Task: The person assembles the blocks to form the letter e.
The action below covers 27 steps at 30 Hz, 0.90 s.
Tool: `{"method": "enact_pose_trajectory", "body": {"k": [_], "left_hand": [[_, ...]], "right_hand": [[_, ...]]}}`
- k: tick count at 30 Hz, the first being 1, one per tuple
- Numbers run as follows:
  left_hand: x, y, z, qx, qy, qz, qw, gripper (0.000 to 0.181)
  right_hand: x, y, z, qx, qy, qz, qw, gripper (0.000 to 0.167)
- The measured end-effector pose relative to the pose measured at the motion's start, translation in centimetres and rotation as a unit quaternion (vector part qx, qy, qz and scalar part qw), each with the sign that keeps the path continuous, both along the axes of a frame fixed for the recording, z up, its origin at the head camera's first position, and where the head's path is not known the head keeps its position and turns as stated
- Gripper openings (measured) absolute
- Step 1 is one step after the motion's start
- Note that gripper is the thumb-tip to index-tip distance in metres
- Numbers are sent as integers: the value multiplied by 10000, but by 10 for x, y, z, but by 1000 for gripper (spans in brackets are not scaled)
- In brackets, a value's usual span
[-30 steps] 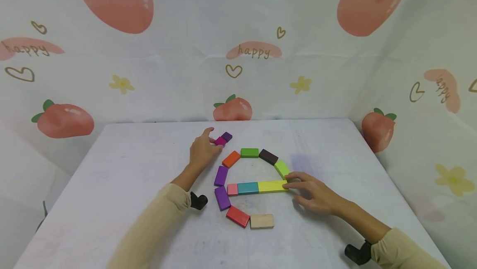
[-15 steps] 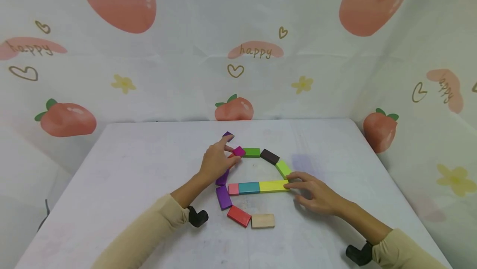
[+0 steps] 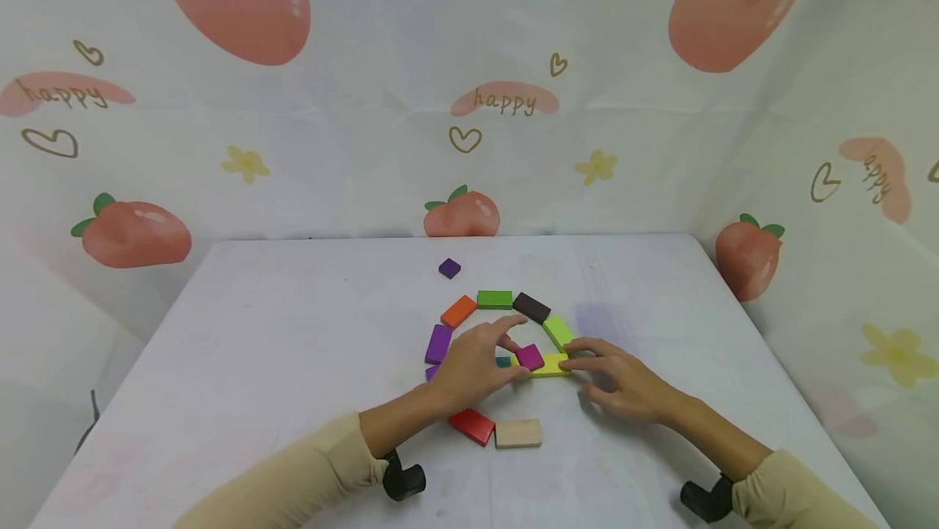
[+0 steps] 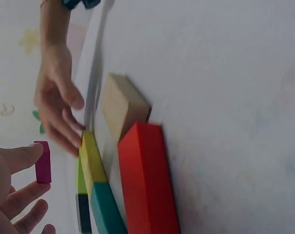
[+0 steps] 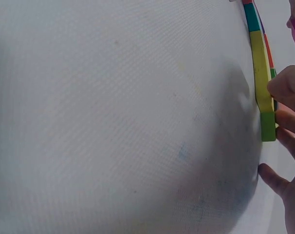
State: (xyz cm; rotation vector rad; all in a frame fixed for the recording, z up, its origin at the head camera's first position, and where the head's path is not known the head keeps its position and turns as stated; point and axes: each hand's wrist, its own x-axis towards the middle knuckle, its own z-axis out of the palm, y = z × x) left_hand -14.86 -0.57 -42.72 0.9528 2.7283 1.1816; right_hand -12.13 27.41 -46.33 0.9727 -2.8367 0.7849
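Observation:
My left hand [image 3: 473, 359] pinches a small magenta block [image 3: 530, 357] between thumb and finger, over the middle row of blocks. The left wrist view shows that block [image 4: 43, 162] held at the fingertips. At the right end of the row, my right hand [image 3: 623, 381] has its fingers spread, touching near where the yellow block [image 3: 552, 367] meets the lime block [image 3: 558, 333]. A teal block [image 4: 106, 207] adjoins the yellow one. The left hand hides the pink end of the row in the head view and covers part of a purple block.
An arc runs through purple [image 3: 438, 344], orange [image 3: 459, 311], green [image 3: 495, 300] and dark brown [image 3: 531, 307] blocks. Below lie a red block [image 3: 472, 426] and a plain wooden one [image 3: 517, 434]. A small dark purple block [image 3: 450, 268] lies apart at the back of the white table [image 3: 308, 309].
My left hand has carried the magenta block from beside the dark purple block at the back, rightward and nearer, to over the yellow block. The right hand has stayed put.

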Motion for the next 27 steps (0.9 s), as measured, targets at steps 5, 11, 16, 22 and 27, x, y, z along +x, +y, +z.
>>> {"method": "enact_pose_trajectory", "body": {"k": [5,11,16,22,27], "left_hand": [[13,7,-1,7,-4,-316,9995,68],[27,14,-4,-176,22,-472,9987,68],[39,20,-10,-337,51,-700,9970,66],[47,25,-19,-521,17,-835,9951,65],[50,27,-24,-642,74,-761,9950,63]], "right_hand": [[0,0,1,-24,28,15,10000,35],[0,0,0,-51,90,47,9999,35],[0,1,0,-101,152,88,9998,36],[0,1,0,-44,137,47,9999,35],[0,1,0,-46,58,13,10000,35]]}}
